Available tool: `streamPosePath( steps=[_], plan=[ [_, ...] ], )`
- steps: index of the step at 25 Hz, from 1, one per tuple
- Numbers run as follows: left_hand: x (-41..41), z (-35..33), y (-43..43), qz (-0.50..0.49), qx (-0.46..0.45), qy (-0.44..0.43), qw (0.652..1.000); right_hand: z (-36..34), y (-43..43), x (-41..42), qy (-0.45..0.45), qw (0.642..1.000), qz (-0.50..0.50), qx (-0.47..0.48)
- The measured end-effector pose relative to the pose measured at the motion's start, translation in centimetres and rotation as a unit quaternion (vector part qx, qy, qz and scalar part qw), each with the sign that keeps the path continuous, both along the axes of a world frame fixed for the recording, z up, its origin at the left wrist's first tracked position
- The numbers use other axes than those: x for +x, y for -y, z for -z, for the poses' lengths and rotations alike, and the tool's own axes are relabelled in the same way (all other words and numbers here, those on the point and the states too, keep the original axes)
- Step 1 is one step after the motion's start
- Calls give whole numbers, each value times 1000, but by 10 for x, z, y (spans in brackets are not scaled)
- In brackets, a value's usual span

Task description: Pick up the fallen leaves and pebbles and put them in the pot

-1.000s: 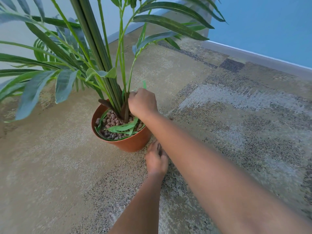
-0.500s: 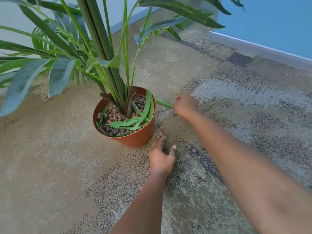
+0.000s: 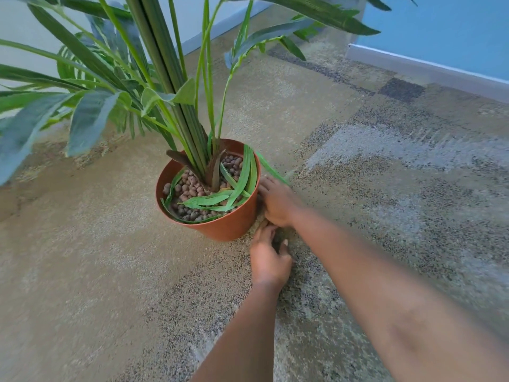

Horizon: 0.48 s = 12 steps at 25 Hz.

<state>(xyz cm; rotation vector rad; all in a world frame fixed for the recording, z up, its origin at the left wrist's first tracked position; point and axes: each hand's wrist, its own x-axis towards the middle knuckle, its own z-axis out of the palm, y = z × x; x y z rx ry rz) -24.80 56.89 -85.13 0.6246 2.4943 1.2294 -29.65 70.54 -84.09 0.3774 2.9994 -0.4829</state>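
Observation:
A terracotta pot (image 3: 220, 227) stands on the carpet with a tall green plant (image 3: 170, 78) in it. Brown pebbles (image 3: 190, 188) and several loose green leaves (image 3: 217, 201) lie inside it. One fallen leaf (image 3: 271, 168) rests on the carpet against the pot's right rim. My right hand (image 3: 276, 202) is palm down beside the pot's right wall, just below that leaf, and its curled fingers hide whatever is under them. My left hand (image 3: 268, 257) sits on the carpet right below it at the pot's base, cupped, thumb apart from the fingers.
Patterned beige and grey carpet (image 3: 385, 166) spreads all around. A blue wall with a pale baseboard (image 3: 427, 70) runs along the back right, and a light wall (image 3: 16, 28) stands behind the plant. Long leaves overhang the left side.
My right hand left the pot, swung out to the carpet on the right, then came back against the pot's right side. My left hand's fingers have curled in toward the pot's base.

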Motion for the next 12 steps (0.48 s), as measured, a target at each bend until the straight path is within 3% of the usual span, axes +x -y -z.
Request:
streamPosePath(
  steps=[3,8,12],
  plan=[
    [0,-1,-1,-4,6,6,1000,1,-6,2,16,997,-44,66],
    [0,0,-2,-2,-32,-19,999,13,-13,23,-116,978,-13,174],
    [-2,3,-2,-3,-19,-32,999,5,-10,21,-41,986,23,162]
  ],
)
